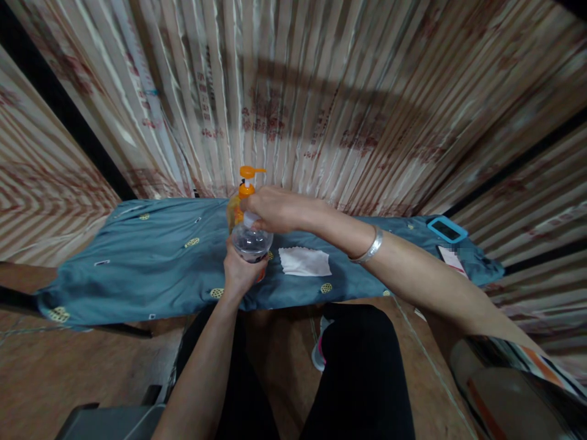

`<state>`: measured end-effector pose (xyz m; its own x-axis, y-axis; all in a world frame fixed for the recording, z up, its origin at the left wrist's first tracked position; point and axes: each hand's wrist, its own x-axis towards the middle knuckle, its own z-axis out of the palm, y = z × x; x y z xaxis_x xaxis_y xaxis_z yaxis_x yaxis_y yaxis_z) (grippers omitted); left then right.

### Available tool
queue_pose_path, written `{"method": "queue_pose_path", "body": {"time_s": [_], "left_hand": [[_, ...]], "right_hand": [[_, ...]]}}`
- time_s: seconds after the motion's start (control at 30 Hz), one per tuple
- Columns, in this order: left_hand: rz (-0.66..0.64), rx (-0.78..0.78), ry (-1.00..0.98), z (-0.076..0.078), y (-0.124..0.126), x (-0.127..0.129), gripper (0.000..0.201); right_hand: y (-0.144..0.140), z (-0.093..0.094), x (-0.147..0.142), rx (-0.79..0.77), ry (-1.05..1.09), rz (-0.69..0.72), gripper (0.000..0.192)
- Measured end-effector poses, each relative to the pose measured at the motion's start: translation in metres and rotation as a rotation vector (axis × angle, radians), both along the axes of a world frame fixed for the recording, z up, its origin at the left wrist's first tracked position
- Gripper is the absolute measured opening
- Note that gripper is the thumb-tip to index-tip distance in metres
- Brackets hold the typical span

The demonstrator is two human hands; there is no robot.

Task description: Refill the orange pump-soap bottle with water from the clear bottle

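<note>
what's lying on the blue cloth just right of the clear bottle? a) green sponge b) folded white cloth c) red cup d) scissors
b, a folded white cloth lies flat on the blue cloth just right of the clear bottle held by the left hand.

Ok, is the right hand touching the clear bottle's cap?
Touching. The head view shows the right hand closed over the cap of the clear bottle, with no gap, while the left hand grips it from below.

Home rm, curtains (321,91), cloth-covered table (151,263)
</note>
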<state>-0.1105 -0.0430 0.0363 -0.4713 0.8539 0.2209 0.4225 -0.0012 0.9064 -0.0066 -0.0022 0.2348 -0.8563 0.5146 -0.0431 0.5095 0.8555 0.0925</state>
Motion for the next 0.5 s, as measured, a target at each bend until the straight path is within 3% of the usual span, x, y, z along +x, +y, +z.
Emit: {"method": "queue_pose_path", "body": {"time_s": [0.17, 0.27, 0.37, 0.43, 0.5], "left_hand": [[-0.007, -0.032, 0.018, 0.002, -0.002, 0.0, 0.084], [-0.018, -0.048, 0.034, 0.004, -0.004, -0.001, 0.086], [-0.013, -0.055, 0.036, 0.004, -0.005, -0.002, 0.091], [-0.003, -0.03, 0.03, 0.002, -0.005, -0.002, 0.098], [-0.008, 0.023, 0.029, -0.002, -0.005, -0.002, 0.103]], "right_hand": [[-0.004, 0.003, 0.011, 0.067, 0.106, -0.041, 0.031], [-0.008, -0.011, 0.033, 0.028, 0.24, -0.146, 0.039], [-0.014, -0.047, 0.065, -0.116, 0.403, -0.279, 0.04], [-0.019, -0.08, 0.088, -0.268, 0.544, -0.421, 0.033], [-0.023, -0.114, 0.111, -0.316, 0.604, -0.529, 0.027]]}}
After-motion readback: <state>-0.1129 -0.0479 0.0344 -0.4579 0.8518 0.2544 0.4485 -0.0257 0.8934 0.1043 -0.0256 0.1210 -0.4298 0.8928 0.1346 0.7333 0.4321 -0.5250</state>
